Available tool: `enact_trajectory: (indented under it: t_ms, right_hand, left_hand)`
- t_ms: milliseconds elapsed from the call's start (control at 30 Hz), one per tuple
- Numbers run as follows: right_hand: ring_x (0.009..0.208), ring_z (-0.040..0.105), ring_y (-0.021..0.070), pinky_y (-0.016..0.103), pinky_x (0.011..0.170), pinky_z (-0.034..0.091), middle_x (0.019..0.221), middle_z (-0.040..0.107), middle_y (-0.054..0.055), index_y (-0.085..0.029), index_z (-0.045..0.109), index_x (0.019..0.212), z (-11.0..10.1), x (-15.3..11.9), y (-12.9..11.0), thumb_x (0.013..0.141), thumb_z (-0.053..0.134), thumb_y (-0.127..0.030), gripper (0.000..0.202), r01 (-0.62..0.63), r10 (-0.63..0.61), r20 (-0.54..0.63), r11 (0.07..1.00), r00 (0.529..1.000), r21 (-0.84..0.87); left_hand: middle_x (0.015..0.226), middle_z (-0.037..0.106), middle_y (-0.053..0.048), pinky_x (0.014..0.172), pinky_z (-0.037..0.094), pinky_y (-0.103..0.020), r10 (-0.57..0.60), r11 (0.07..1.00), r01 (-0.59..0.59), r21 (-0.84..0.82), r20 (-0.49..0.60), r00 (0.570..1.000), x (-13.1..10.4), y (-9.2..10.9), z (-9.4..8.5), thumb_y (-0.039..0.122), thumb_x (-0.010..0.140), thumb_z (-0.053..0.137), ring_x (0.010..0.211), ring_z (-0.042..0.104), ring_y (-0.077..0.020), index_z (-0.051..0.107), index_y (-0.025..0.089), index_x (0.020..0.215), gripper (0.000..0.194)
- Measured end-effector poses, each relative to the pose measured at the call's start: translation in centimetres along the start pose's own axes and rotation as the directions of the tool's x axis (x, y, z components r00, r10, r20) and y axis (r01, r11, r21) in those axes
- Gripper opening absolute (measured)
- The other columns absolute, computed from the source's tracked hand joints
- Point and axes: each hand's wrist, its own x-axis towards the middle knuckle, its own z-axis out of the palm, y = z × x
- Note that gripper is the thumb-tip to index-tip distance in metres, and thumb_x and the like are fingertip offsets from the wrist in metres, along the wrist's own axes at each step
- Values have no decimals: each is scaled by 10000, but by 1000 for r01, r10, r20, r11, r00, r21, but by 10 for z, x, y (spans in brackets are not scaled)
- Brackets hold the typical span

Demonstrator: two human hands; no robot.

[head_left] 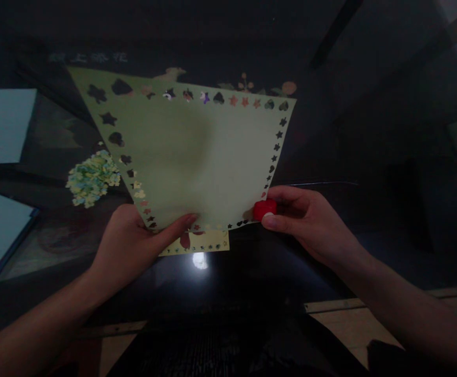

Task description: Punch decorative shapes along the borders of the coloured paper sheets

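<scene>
A pale green sheet of paper is held up, tilted, above a dark glossy table. Small star, heart and clover shapes are punched through along its edges. My left hand grips its lower left edge, thumb on the front and fingers behind. My right hand pinches a small red craft punch at the sheet's lower right corner. The corner meets the punch; whether it sits in the slot is hidden. Below the sheet lies a yellow card with a border of small shapes, partly covered.
Left of the sheet is a green-yellow flower cluster. Light blue sheets lie at the far left. The dark table reflects a bright spot of light near its front edge.
</scene>
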Motion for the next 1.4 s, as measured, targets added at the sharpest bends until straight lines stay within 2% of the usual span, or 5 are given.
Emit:
enact_trajectory:
  t_ms: [633, 967, 1267, 1400]
  right_hand:
    - [759, 683, 122, 268, 762, 535, 841, 737, -12, -234, 720, 868, 2, 1, 0, 653, 797, -220, 229, 23, -24, 14, 999, 1000, 33]
    - [737, 669, 80, 205, 733, 513, 820, 731, -43, -243, 715, 869, 1, 3, 0, 650, 802, -188, 242, 12, -14, 31, 998, 999, 55]
    - [752, 678, 118, 271, 762, 527, 821, 732, -14, -214, 710, 854, 1, 3, -2, 635, 808, -214, 240, 9, -9, 1, 1000, 1000, 7]
    - [773, 679, 132, 298, 794, 526, 843, 734, -9, -223, 716, 860, -1, 4, -4, 646, 800, -221, 230, 30, -30, 4, 999, 1000, -33]
  left_hand:
    - [482, 639, 60, 511, 438, -210, -31, 999, 31, 7, -12, 999, -1, 2, 0, 331, 798, 588, 433, 559, -94, 641, 256, 469, 341]
    - [506, 651, 72, 535, 448, -200, 7, 1000, -6, 20, -19, 1000, -1, 1, 0, 306, 805, 591, 442, 566, -86, 639, 259, 478, 333]
    - [497, 648, 89, 520, 437, -165, 67, 997, -66, 37, -47, 997, -1, -1, 1, 298, 801, 603, 443, 572, -67, 646, 258, 479, 327]
    - [533, 667, 82, 575, 456, -160, 70, 998, -69, 13, -31, 997, -1, 3, 0, 323, 802, 614, 438, 551, -56, 658, 227, 496, 324]
